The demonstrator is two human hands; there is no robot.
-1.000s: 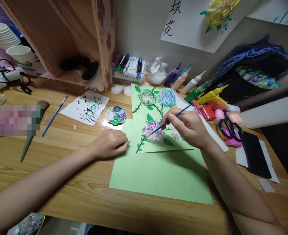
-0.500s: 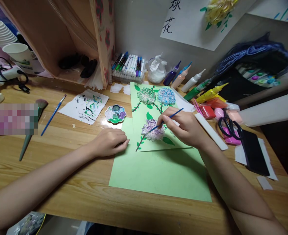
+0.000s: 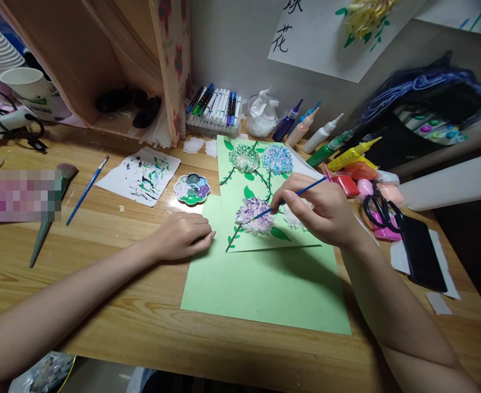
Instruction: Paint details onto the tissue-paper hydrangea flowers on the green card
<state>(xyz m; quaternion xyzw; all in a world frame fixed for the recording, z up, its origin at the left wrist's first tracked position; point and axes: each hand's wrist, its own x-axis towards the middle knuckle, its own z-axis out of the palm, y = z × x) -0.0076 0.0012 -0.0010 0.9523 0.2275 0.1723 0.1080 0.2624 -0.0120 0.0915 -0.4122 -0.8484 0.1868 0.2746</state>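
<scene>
My right hand [image 3: 316, 210] pinches a thin blue paintbrush [image 3: 303, 192]. The brush tip meets the purple-and-white fluffy flower [image 3: 256, 214] on the green picture sheet [image 3: 260, 244]. A green flower [image 3: 244, 158] and a blue flower [image 3: 278, 158] lie above it on that sheet, and a pale flower [image 3: 295, 217] is partly hidden behind my right hand. Loosely curled and holding nothing visible, my left hand [image 3: 186, 236] rests at the left edge of a second green sheet [image 3: 265, 289] under the picture. Just above my left hand is a flower-shaped paint palette [image 3: 191, 189].
A paint-smeared paper [image 3: 142, 177], another blue paintbrush [image 3: 88, 190] and a large brush [image 3: 46, 240] lie left. Markers [image 3: 215, 109], a tissue tub [image 3: 262, 117] and paint bottles [image 3: 291, 120] stand behind. Scissors [image 3: 383, 207] and a black phone [image 3: 422, 254] are right.
My right hand has shifted right and slightly down, with the brush now lying at a lower slant and its tip on the purple flower. My left hand stays in place.
</scene>
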